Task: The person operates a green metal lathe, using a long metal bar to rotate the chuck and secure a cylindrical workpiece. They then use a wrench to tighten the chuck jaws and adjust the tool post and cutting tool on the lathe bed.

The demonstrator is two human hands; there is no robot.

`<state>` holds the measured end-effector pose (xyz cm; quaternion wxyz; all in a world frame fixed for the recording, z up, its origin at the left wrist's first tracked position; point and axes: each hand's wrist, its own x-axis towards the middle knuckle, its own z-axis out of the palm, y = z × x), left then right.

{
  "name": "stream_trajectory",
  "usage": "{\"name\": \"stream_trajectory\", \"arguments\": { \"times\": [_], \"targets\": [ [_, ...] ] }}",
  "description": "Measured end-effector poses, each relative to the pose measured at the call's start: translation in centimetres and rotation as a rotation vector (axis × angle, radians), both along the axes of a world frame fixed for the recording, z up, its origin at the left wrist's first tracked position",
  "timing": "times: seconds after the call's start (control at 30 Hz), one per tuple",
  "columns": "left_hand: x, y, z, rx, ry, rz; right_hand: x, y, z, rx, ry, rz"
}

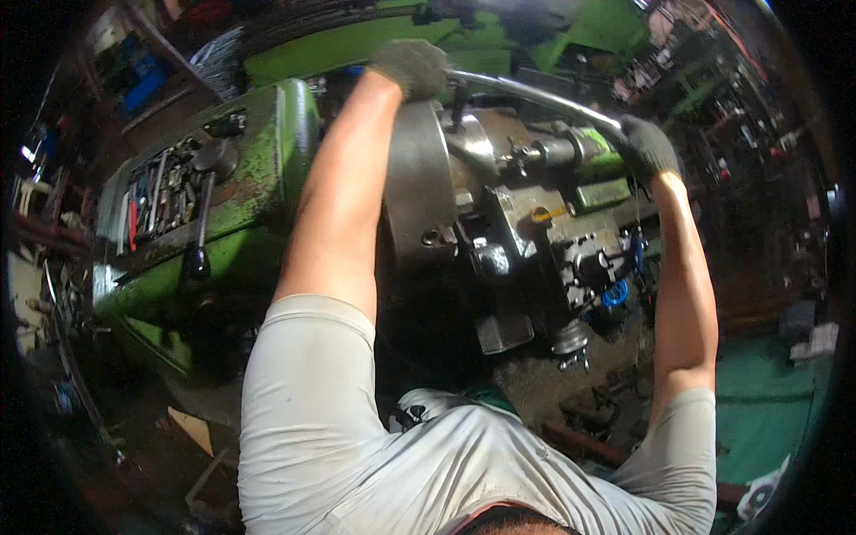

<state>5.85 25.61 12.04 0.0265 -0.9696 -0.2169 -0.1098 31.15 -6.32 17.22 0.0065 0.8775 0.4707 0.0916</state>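
Both of my arms reach forward over a metal lathe, and each hand wears a dark work glove. My left hand [412, 69] is closed at the left end of a long shiny metal bar [544, 96], just above the big round lathe chuck [417, 169]. My right hand [646, 147] is wrapped round the bar's other end, to the right. A short dark upright post [458, 100] stands under the bar, beside the chuck. Behind the chuck's face sits a bright metal workpiece [473, 138], partly hidden. My gloves cover both bar ends.
The green headstock [267, 160] carries a tray of tools and a long lever [203, 223] with a dark knob. Right of the chuck are the tailstock [562, 150], the carriage with its handwheel [569, 339], and a blue round object [615, 292].
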Motion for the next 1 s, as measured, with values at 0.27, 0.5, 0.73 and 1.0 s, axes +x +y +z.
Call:
{"name": "stream_trajectory", "arguments": {
  "times": [0.27, 0.5, 0.73, 1.0],
  "targets": [
    [-0.4, -3.6, 1.1, -0.015, 0.047, 0.183, -0.7, 1.1, 1.6, -0.166, 0.035, 0.037],
    [-1.1, -5.6, -2.5, -0.158, -0.278, 0.885, 4.5, 2.8, -1.0, -0.022, -0.041, 0.288],
    [-2.3, -3.8, -2.9, -0.568, -0.135, 0.932, 9.9, -1.4, -0.8, 0.358, 0.129, 0.357],
    [-1.7, -10.9, -1.0, -0.284, -0.188, 1.145, 13.8, -5.0, -0.4, 0.397, 0.166, 0.337]
  ]
}}
